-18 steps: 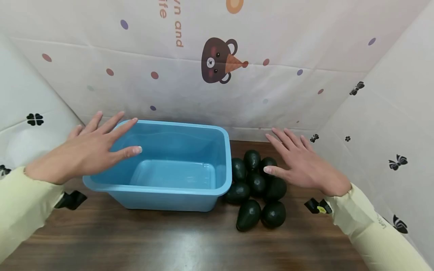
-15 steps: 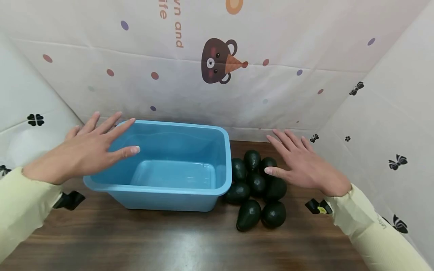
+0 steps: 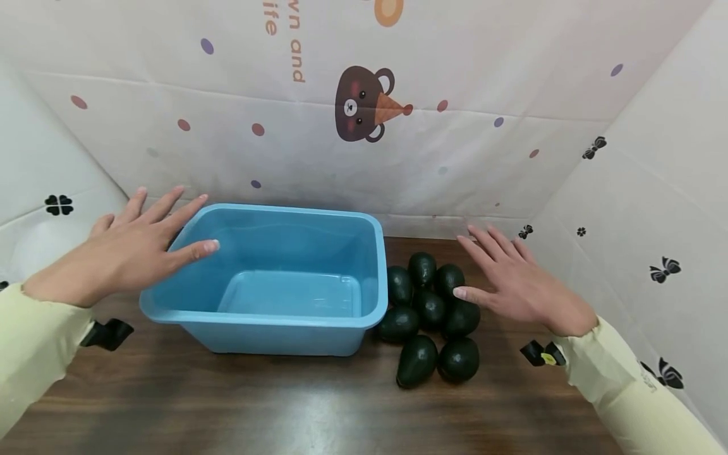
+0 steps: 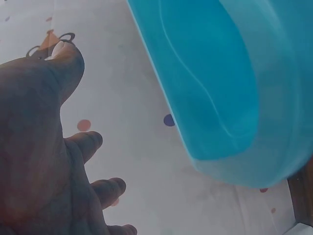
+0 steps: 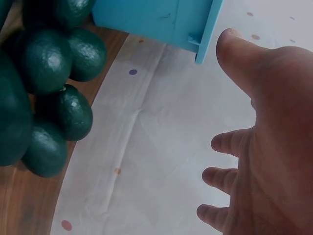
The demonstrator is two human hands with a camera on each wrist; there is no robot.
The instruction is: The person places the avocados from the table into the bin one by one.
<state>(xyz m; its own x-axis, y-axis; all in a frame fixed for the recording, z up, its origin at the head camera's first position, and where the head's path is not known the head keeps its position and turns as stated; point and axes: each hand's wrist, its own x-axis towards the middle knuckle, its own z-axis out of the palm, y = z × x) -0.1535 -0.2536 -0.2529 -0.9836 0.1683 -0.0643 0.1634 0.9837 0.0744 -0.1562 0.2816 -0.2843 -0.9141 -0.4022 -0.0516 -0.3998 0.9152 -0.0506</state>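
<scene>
My left hand (image 3: 127,249) hovers over the left end of a light blue plastic bin (image 3: 290,321), its fingers spread and nothing in them. The bin's inside shows bare in the head view. To its right lies a cluster of several dark green avocados (image 3: 430,309) on the table. My right hand (image 3: 517,284) is held with straight fingers at the right side of the cluster, and its thumb overlaps one avocado in the head view. In the right wrist view the avocados (image 5: 46,61) sit off to the left of that hand, apart from its fingers (image 5: 222,178).
The dark wooden table (image 3: 256,404) carries everything. Behind it rises a white sheet (image 3: 296,151) printed with dots and a bear head. White side panels (image 3: 620,240) with black bow prints close in the right and left. Black straps (image 3: 108,333) hang at both wrists.
The left hand has drifted left, toward the bin's outer end. My right hand has shifted a little right and down, away from the avocados. Bin and avocados stay put.
</scene>
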